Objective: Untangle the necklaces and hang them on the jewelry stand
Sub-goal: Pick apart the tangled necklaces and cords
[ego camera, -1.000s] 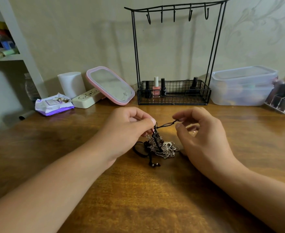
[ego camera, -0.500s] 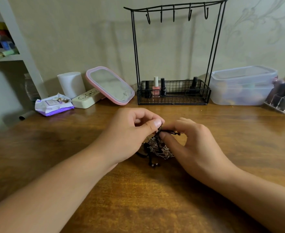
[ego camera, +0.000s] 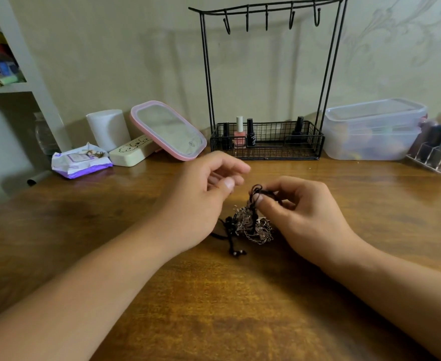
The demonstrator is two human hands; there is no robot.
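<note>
On the wooden table (ego camera: 240, 308) the tangled necklaces (ego camera: 250, 225) sit in a knot of silver chain and black cord, mostly resting on the wood. The right hand (ego camera: 300, 212) pinches the black cord at the top of the knot between thumb and fingers. The left hand (ego camera: 201, 196) hovers just beside it, fingers loosely curled, holding nothing. Behind them the black wire jewelry stand (ego camera: 266, 74) stands against the wall, hooks bare, nail polish bottles (ego camera: 239, 134) in its basket. A pink-rimmed mirror (ego camera: 168, 131) leans to its left; a clear lidded container (ego camera: 373, 131) sits to its right.
</note>
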